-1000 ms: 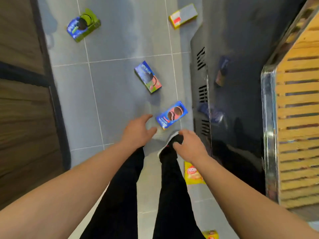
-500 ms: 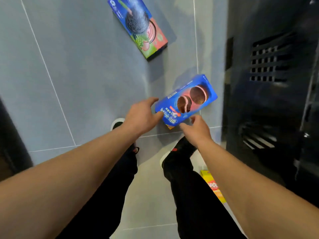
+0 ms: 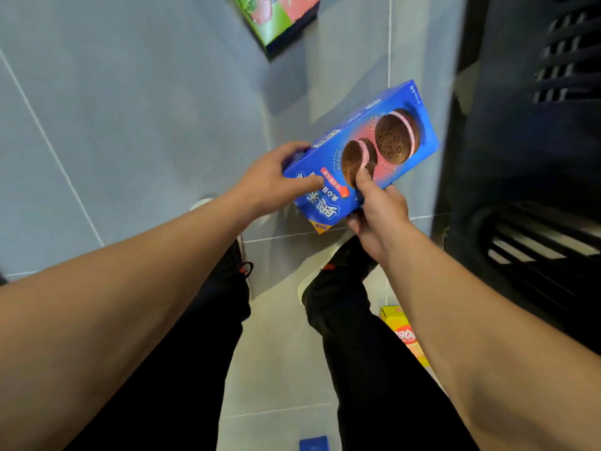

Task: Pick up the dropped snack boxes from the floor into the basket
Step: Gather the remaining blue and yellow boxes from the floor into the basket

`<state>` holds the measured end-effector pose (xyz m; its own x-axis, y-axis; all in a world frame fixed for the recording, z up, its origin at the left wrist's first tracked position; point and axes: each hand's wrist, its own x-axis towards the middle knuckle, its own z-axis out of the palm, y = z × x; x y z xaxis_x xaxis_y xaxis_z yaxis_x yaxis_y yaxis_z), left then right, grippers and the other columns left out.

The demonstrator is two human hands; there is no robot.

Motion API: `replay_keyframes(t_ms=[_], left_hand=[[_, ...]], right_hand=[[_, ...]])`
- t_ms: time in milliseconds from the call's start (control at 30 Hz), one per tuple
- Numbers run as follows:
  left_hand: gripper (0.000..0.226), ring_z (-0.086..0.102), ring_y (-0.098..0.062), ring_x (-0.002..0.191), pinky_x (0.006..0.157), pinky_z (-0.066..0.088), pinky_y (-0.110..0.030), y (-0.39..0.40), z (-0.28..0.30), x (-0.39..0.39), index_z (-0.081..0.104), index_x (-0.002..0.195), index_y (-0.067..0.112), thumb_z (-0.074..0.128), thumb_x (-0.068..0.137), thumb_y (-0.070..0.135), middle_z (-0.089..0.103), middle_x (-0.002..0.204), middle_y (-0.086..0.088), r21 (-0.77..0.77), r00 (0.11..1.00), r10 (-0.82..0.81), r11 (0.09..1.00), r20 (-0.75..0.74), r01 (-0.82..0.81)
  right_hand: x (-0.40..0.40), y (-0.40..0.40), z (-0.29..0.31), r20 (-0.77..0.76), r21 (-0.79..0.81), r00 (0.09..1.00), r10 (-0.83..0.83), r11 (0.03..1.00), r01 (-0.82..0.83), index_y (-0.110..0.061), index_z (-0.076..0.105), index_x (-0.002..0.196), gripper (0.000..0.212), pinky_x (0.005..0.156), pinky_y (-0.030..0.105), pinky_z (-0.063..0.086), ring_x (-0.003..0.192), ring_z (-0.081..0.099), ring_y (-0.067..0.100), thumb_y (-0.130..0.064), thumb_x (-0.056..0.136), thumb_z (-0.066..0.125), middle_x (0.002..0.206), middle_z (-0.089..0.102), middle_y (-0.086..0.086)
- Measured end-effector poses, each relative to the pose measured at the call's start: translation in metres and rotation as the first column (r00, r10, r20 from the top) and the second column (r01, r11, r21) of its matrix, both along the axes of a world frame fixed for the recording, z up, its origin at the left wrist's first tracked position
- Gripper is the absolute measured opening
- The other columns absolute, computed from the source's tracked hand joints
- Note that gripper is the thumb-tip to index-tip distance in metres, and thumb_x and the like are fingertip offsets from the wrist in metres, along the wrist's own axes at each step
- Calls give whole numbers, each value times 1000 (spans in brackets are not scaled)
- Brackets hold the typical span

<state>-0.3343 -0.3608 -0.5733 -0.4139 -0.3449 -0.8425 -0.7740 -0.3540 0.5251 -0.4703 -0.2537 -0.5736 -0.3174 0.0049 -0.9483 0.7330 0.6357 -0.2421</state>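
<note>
Box [image 3: 361, 157] now up in both hands

Hidden and cut-off parts

The top edge crops the green-and-pink box [image 3: 279, 19]; the right arm covers half the yellow box [image 3: 401, 333]; the bottom edge clips a blue box [image 3: 313, 444]; the left hand's fingers [image 3: 292, 150] vanish behind the blue cookie box [image 3: 364, 151].

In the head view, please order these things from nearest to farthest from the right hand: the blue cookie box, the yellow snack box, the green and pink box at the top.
1. The blue cookie box: held by the right hand itself, with the left hand on its other end.
2. The yellow snack box: on the floor below the hand, beside the right leg.
3. The green and pink box: on the floor at the top edge, farthest.
</note>
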Motion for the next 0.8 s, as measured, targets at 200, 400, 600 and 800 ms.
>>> replay_keyframes(t_ms=[200, 400, 600, 800], left_hand=[[63, 67, -2, 77, 77, 56, -20, -27, 121, 44, 49, 129, 24, 81, 75, 24, 61, 92, 13, -12, 995, 103, 995, 16, -103], [95, 59, -20, 109, 97, 48, -40, -69, 286, 91, 47, 135, 30, 73, 47, 58, 61, 118, -2, -217, 991, -89, 970, 99, 109], [95, 49, -28, 117, 100, 38, -32, -95, 460, 130, 43, 141, 25, 63, 51, 46, 53, 125, -9, -438, 932, -301, 823, 204, 362], [92, 48, -31, 119, 105, 38, -40, -52, 579, 177, 41, 142, 24, 73, 58, 42, 47, 132, -9, -586, 933, -314, 727, 177, 357]], right_hand=[[13, -30, 131, 74, -54, 962, 264, 964, -260, -20, 65, 109, 25, 66, 29, 58, 83, 74, 17, -36, 89, 69, 100, 75, -1], [22, -70, 301, -247, 309, 533, 809, 587, -748, -10, 44, 127, 83, 90, 35, 44, 110, 55, 25, -53, 66, 79, 121, 52, 4], [41, -104, 456, -451, 393, -127, 883, 68, -917, -16, 29, 143, 107, 101, 45, 39, 125, 42, 34, -54, 57, 81, 139, 40, 8], [68, -113, 554, -450, 396, -650, 612, -516, -760, -18, 15, 152, 124, 114, 43, 29, 138, 31, 29, -69, 55, 73, 153, 30, 7]])
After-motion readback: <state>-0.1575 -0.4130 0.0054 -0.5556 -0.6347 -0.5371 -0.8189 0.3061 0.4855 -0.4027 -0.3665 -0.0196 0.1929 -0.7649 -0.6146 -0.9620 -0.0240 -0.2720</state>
